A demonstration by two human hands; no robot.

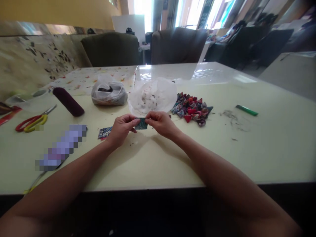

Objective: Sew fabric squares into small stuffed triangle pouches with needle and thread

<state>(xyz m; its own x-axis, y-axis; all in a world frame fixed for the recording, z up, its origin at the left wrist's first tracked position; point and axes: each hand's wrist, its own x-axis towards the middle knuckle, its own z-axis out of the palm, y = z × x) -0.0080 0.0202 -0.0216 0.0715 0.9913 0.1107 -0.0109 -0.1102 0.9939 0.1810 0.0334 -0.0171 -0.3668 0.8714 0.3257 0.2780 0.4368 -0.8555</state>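
Observation:
Both hands pinch one small dark teal patterned piece of fabric (142, 124) above the table. My left hand (122, 128) grips its left edge between thumb and fingers. The fingertips of my right hand (159, 122) close on its upper right corner. Beside the left hand lies a blue and white patterned fabric piece (104, 132), partly hidden by that hand, with a bit of red under it. To the right of the right hand is a pile of small folded fabric triangles (191, 108) in red, blue and dark prints. A thin thread or needle seems to run near the right hand.
Behind the hands lie a white plastic sheet or bag (158, 93) with dark scraps and a filled plastic bag (109, 93). Scissors (33, 123), a dark purple roll (69, 102) and a blurred-out flat object (63, 146) are left. A green cutter-like tool (247, 110) lies right, near dark fibres.

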